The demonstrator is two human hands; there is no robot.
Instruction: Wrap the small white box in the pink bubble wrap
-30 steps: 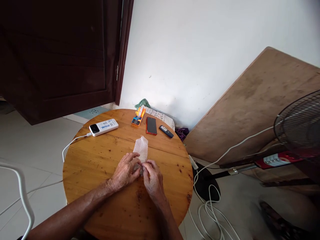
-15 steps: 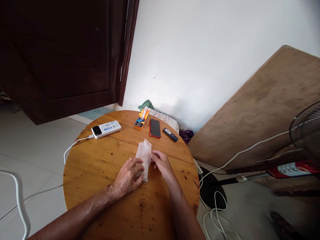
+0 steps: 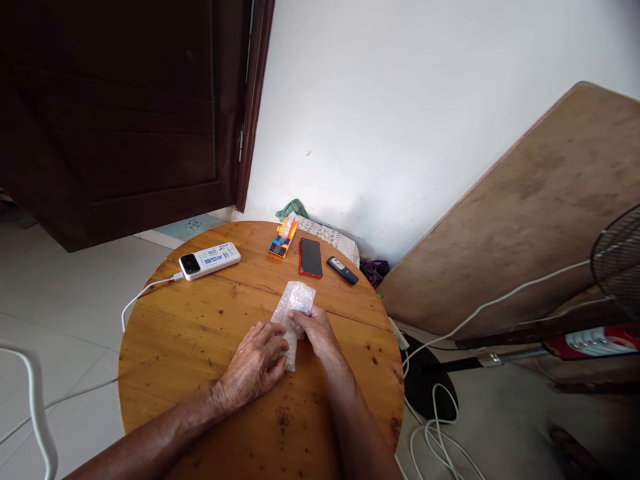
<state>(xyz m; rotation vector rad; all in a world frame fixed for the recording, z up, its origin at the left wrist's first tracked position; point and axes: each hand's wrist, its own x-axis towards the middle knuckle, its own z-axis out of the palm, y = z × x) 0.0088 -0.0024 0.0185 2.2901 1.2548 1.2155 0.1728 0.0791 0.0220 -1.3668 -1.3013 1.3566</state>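
Observation:
A folded piece of clear bubble wrap [image 3: 300, 297] lies on the round wooden table in front of me, its far end spread a little wider than its near end. My left hand [image 3: 260, 350] holds the wrap's left side near the bottom, fingers bent over it. On the right edge, my right hand [image 3: 315, 330] pinches the wrap with the thumb on top and the fingers beneath. Whether anything is inside the wrap cannot be made out.
Beyond the wrap lie a red-edged phone [image 3: 311, 258], a dark remote-like device [image 3: 343, 270] and an orange tape dispenser [image 3: 283, 238]. A white power bank [image 3: 213, 261] with a cable sits at left. A fan [image 3: 620, 267] stands right of the wooden table [image 3: 180, 333].
My right hand has gone from the wrap's edge to a thumb-on-top grip. The wrap's far end has spread and shifted right; my left hand stays near the same place.

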